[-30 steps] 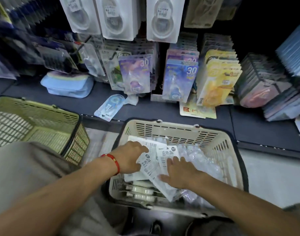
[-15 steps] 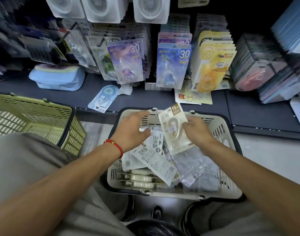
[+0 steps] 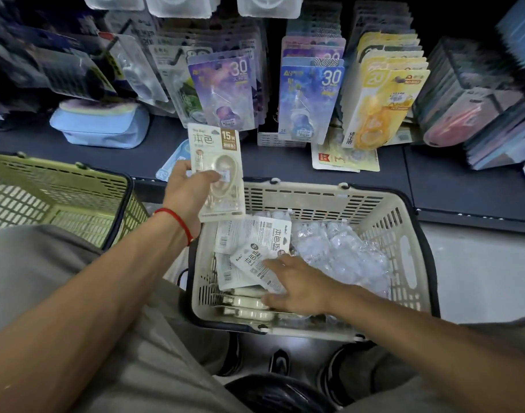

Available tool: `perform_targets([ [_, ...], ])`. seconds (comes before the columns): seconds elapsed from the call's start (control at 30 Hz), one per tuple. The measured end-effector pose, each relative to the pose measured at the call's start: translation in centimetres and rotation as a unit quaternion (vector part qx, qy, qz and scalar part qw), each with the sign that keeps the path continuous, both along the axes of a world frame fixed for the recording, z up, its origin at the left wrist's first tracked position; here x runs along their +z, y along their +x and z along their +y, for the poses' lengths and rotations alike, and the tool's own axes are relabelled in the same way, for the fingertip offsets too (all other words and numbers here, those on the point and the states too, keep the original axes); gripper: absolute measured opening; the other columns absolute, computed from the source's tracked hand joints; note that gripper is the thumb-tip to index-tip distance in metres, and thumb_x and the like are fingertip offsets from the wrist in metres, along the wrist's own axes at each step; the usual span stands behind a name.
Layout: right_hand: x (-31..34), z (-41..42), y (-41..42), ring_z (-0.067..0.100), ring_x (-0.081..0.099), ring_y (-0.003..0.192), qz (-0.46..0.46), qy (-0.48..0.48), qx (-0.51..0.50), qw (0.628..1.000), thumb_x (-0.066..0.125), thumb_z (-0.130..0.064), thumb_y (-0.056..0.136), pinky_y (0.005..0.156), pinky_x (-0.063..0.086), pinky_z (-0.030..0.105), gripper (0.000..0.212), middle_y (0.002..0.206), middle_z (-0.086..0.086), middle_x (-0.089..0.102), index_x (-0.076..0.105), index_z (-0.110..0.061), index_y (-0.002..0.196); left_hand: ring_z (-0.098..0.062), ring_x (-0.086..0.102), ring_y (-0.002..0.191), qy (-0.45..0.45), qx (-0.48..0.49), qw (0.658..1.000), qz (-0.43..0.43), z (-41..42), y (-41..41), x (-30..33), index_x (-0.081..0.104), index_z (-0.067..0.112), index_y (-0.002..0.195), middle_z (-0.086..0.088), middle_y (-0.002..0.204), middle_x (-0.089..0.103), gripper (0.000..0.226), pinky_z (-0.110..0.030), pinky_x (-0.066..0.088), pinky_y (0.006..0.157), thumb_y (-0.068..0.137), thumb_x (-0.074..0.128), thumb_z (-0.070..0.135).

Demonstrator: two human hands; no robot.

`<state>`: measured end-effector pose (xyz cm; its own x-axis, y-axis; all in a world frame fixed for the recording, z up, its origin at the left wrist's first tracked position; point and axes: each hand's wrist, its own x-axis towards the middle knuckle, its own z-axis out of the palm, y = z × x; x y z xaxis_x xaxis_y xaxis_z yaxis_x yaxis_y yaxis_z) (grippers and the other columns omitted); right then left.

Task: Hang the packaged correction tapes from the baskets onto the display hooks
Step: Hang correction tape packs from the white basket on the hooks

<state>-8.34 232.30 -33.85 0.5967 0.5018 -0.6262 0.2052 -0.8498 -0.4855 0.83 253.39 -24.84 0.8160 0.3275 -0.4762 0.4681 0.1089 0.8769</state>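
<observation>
**Stock check: one pack lifted from the beige basket**

- Green basket point(image 3: 61, 198): left of beige basket point(image 3: 404, 263).
- Left hand point(image 3: 186, 192): now grips the beige correction tape pack point(image 3: 218, 171) alone, raised over that basket's left rim.
- Right hand point(image 3: 300, 283): released it; fingers flat on packs point(image 3: 255, 248) inside.

light: dim overall, centre lying brightest | shadow: shelf point(image 3: 314, 174) back and upper corners sinking into black | glare: clear wrappers in the basket point(image 3: 404, 234) glinting white | blur: hanging packs point(image 3: 61, 70) at far left and right edge smearing | distortion: wide-angle lens bowing the edges outward | focus: centre print reading sharp
</observation>
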Motion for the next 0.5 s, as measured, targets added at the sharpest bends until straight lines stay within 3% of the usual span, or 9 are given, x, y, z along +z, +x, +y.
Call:
perform_targets([
  [0.13, 0.8, -1.3, 2.1, 0.023, 0.058, 0.131, 0.052, 0.073, -0.106, 0.99, 0.065, -0.033, 0.101, 0.107, 0.048, 0.034, 0.063, 0.152, 0.007, 0.054, 0.041, -0.019, 0.157, -0.032, 0.069, 0.114, 0.009, 0.014, 1.0, -0.011, 0.3, 0.4, 0.6, 0.057, 0.026, 0.092, -0.001, 0.112, 0.074, 0.021, -0.06, 0.054, 0.101, 0.09, 0.067, 0.008],
  [0.23, 1.4, -2.6, 3.6, 0.028, 0.074, 0.092, -0.032, 0.079, -0.138, 0.987, 0.055, -0.018, 0.103, 0.075, 0.059, 0.032, 0.027, 0.108, 0.007, 0.075, 0.067, -0.012, 0.127, -0.027, 0.069, 0.107, 0.023, 0.007, 1.0, -0.009, 0.0, 0.4, 0.4, 0.059, 0.024, 0.098, 0.004, 0.108, 0.073, 0.018, -0.053, 0.057, 0.098, 0.091, 0.066, 0.009],
  [0.33, 1.8, -3.8, 5.0, 0.027, 0.062, 0.062, -0.103, 0.091, -0.282, 0.949, 0.05, -0.009, 0.103, 0.045, 0.046, 0.029, 0.022, 0.079, 0.012, 0.068, 0.071, -0.002, 0.098, -0.018, 0.072, 0.092, 0.026, 0.008, 1.0, 0.0, -0.2, 0.2, -0.3, 0.062, 0.023, 0.11, 0.005, 0.108, 0.075, 0.022, -0.038, 0.063, 0.071, 0.093, 0.065, 0.011],
  [0.4, 2.4, -4.6, 5.8, 0.022, 0.052, 0.06, -0.116, 0.132, -0.417, 0.892, 0.049, -0.009, 0.103, 0.047, 0.041, 0.028, 0.025, 0.071, 0.009, 0.057, 0.063, -0.002, 0.082, -0.009, 0.068, 0.08, 0.043, 0.002, 0.999, -0.004, -0.4, 0.0, -0.6, 0.061, 0.023, 0.111, 0.008, 0.102, 0.073, 0.02, -0.027, 0.053, 0.059, 0.094, 0.066, 0.014],
  [0.5, 3.4, -4.8, 6.5, 0.024, 0.049, 0.07, -0.068, 0.26, -0.541, 0.797, 0.048, -0.005, 0.102, 0.066, 0.04, 0.035, 0.023, 0.08, 0.013, 0.055, 0.062, -0.003, 0.084, -0.006, 0.063, 0.087, 0.057, -0.045, 0.997, 0.011, -1.2, -0.6, -1.2, 0.058, 0.021, 0.113, 0.01, 0.102, 0.07, 0.029, -0.028, 0.044, 0.065, 0.091, 0.076, 0.029],
])
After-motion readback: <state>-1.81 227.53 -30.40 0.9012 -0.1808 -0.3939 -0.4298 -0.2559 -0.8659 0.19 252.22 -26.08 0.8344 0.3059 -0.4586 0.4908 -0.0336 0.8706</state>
